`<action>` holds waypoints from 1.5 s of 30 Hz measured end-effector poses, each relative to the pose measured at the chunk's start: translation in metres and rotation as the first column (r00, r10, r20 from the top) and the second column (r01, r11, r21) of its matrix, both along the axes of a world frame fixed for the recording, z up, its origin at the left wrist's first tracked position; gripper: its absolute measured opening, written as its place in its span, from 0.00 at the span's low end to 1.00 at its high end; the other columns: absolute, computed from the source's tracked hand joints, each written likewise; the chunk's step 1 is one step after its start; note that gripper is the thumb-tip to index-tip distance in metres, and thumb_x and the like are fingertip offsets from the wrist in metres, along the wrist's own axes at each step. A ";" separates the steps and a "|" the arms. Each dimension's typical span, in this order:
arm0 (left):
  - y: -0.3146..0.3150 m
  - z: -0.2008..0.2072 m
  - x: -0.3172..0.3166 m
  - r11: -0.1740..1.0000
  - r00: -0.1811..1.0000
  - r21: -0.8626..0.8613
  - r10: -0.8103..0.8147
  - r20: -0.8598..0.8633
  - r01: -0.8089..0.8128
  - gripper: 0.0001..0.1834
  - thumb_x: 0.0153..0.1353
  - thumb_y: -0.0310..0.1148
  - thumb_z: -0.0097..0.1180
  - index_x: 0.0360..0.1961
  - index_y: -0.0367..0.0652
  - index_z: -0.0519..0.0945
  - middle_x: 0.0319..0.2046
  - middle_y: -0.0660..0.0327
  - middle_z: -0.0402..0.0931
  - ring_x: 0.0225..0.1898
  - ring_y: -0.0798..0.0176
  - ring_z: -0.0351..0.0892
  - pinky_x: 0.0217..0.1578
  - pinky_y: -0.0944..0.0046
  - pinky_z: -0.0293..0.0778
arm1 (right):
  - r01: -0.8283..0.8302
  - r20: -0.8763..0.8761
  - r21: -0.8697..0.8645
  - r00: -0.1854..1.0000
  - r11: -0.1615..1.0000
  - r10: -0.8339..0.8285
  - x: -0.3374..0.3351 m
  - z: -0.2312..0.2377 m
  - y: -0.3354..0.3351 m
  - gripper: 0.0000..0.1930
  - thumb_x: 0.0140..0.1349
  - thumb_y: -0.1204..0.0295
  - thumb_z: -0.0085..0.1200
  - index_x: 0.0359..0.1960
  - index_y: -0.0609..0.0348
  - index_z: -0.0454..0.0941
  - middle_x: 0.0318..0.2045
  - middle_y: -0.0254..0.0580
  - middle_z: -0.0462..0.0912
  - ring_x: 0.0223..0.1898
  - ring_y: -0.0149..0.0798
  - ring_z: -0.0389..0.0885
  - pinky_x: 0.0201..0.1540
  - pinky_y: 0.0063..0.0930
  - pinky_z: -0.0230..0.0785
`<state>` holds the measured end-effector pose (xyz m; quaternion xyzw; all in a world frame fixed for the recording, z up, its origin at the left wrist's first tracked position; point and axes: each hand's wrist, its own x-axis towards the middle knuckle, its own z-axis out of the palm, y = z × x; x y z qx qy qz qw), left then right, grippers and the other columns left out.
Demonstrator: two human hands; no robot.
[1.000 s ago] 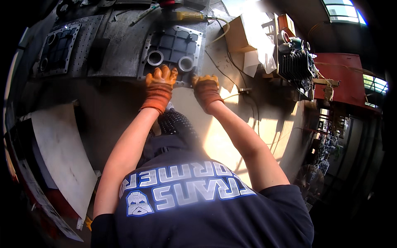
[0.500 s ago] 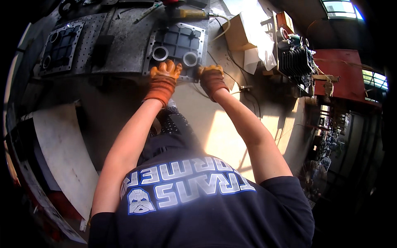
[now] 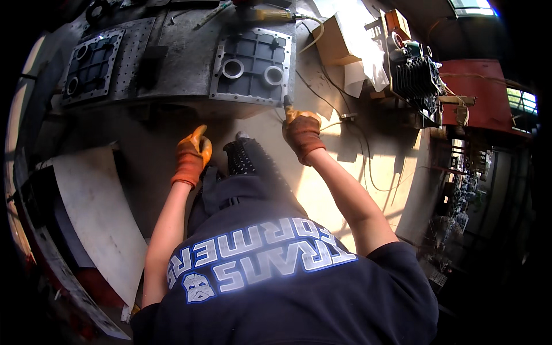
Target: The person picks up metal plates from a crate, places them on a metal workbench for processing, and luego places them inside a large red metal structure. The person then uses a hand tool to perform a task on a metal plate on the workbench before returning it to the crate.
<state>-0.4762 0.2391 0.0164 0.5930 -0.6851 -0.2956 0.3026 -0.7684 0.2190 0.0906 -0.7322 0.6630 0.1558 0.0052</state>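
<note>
My left hand (image 3: 194, 152), in an orange work glove, hangs in front of the bench, away from the metal parts. It is open, holding nothing, with a finger stretched out. At the near right corner of a grey cast metal cover (image 3: 251, 68), my right hand (image 3: 303, 127) has most fingers curled. A dark tip (image 3: 288, 102) sticks up from it beside the cover; whether this is a shaded glove finger or a small held piece, I cannot tell. The cover lies flat at the bench's front edge, showing ribs, two round rings and bolt holes along its rim.
A similar cover (image 3: 94, 66) lies on the bench (image 3: 183, 60) at the left. An air tool with a yellow handle (image 3: 275, 15) and hose is behind. Cardboard (image 3: 335, 43) and a finned machine (image 3: 417, 86) stand at the right; a pale panel (image 3: 95, 204) leans at the left.
My left hand has come off the cover's near edge, back and left. My right hand has drawn slightly back and stays near the corner. The bench has shifted a little in view.
</note>
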 end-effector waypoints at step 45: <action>-0.102 -0.016 -0.030 0.601 0.580 0.796 0.623 -0.524 0.074 0.20 0.63 0.43 0.53 0.47 0.37 0.79 0.36 0.61 0.78 0.34 0.65 0.76 0.36 0.64 0.72 | -0.264 0.047 -0.184 0.960 0.947 0.277 0.099 -0.031 -0.092 0.11 0.55 0.65 0.48 0.39 0.48 0.78 0.25 0.40 0.80 0.22 0.41 0.78 0.23 0.40 0.59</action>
